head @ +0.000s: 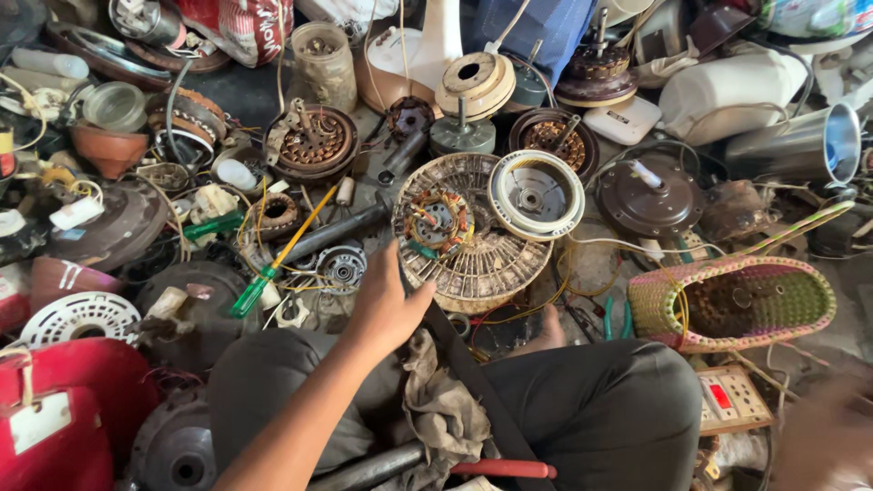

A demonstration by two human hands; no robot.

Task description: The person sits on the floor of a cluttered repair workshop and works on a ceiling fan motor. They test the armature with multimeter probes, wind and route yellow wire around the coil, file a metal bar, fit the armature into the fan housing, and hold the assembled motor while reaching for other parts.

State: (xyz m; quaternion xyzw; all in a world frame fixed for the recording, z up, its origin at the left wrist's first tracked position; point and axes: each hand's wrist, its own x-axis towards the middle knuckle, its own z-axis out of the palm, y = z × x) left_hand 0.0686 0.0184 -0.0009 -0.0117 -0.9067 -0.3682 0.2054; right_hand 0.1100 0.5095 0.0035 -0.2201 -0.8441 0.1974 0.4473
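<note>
Pink-and-green woven basket (pixel 727 305) at right on the floor, a dark round part lying inside, its details hard to make out. Clear jar (pixel 324 64) at top, brownish small parts within. Metal cylinder (pixel 800 145) on its side, inside unseen. Left hand (pixel 386 305) stretched forward, fingers loosely spread, grip open with nothing in it, fingertips just beside the round fan motor housing (pixel 473 236); coil windings (pixel 438 221) exposed in its centre, white round cover (pixel 536 194) leaning on its rim. Right hand (pixel 823 441) blurred at lower right corner, partly cut off; grip impossible to tell. Green-handled screwdriver (pixel 273 264) lying among wires, near left.
</note>
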